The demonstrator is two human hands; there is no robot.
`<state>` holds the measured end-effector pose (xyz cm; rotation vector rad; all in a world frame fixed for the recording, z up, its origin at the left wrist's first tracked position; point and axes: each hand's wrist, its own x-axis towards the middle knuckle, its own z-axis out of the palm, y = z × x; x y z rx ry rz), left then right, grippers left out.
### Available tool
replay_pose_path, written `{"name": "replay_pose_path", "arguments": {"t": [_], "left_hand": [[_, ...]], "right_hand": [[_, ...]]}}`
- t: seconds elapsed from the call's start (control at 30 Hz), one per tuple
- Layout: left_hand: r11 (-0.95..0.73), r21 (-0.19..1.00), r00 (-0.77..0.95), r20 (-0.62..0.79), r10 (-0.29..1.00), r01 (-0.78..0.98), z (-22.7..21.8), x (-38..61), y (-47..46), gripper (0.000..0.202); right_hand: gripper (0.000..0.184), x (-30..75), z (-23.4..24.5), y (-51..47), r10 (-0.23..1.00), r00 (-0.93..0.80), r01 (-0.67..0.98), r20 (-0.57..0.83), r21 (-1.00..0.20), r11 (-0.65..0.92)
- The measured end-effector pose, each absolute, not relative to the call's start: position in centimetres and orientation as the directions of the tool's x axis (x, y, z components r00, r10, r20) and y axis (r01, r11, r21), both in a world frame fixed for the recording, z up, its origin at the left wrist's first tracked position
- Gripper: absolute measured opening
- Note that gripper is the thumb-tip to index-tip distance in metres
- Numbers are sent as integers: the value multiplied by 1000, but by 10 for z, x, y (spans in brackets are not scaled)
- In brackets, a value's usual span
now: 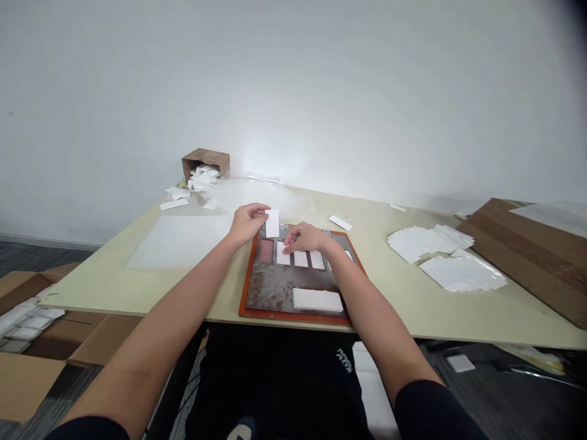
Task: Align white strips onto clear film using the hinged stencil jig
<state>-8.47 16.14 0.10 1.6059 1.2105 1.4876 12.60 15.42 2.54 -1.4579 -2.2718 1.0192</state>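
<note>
My left hand (250, 223) is closed in a pinch on the side of a small white card (272, 225), held upright above the back left part of a dark metal plate (270, 290). The plate lies on an orange-brown board (244, 299) and has a row of rectangular cut-outs. A reddish slot (265, 251) is bare; several slots to its right show white cards (301, 259). Low over these cards is my right hand (305, 237), fingers bent, thumb and fingertips apart, the thumb at one card. A stack of white cards (317, 299) lies on the plate's front right.
Clear plastic sheets (177, 239) lie left on the table (394, 311). A small cardboard box (220, 160) spilling white cards stands at the back left. Bagged white cards (463, 271) and a large carton (536, 263) are on the right. An open carton (98, 339) sits low left.
</note>
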Motion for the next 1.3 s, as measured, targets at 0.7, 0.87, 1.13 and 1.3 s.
{"name": "replay_pose_path", "arguments": {"t": [0.7, 0.87, 1.13, 1.3], "left_hand": [[-46, 946, 284, -50, 957, 321, 28, -101, 146, 8], [-36, 934, 319, -86, 944, 356, 29, -102, 146, 8], [-50, 925, 331, -84, 940, 376, 26, -104, 147, 8], [-60, 923, 326, -73, 943, 380, 25, -104, 147, 8]], "right_hand": [[46, 117, 19, 154, 847, -529, 482, 59, -800, 357], [39, 116, 18, 155, 834, -547, 471, 70, -798, 376], [31, 111, 14, 154, 832, -550, 495, 73, -774, 394], [29, 110, 13, 154, 842, -534, 510, 81, -763, 397]]}}
